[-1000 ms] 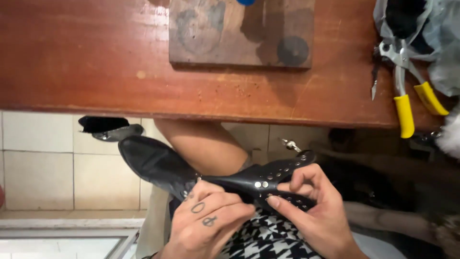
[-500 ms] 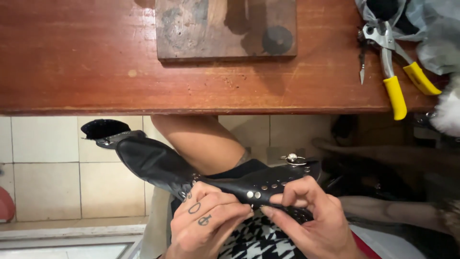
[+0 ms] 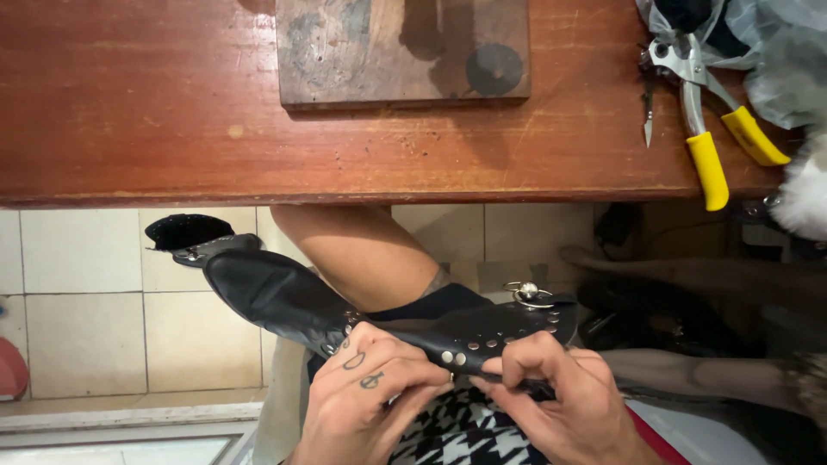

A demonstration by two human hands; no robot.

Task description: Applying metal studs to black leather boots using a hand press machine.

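both hands pinch a black studded leather strap over the lap: the left hand grips its middle, the right hand its ringed end. beyond lies the wooden workbench, with a wood block and yellow-handled pliers.

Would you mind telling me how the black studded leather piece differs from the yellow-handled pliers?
The black studded leather piece is soft, dark and held in both the left hand and the right hand below the table edge; the yellow-handled pliers are rigid, bright-handled and lie untouched on the wooden table. Both carry shiny metal parts.
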